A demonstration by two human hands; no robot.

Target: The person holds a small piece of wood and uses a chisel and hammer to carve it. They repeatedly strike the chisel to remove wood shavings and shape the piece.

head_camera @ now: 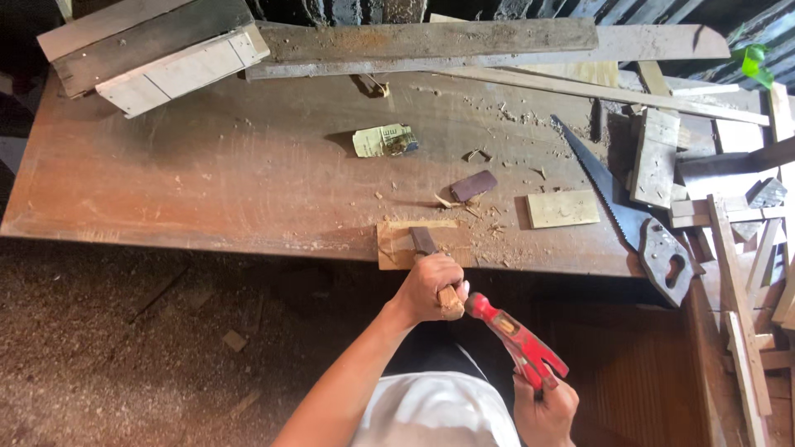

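My left hand grips the wooden handle of a chisel, whose dark blade rests on a small light wood board at the near edge of the brown workbench. My right hand holds a red claw hammer by its handle. The hammer's head sits right at the butt of the chisel handle. Wood chips lie around the board.
A handsaw lies at the right. A dark block, a small square of pale wood and a crumpled paper packet rest on the bench. Long planks lie along the far edge. Scrap offcuts pile up at the right.
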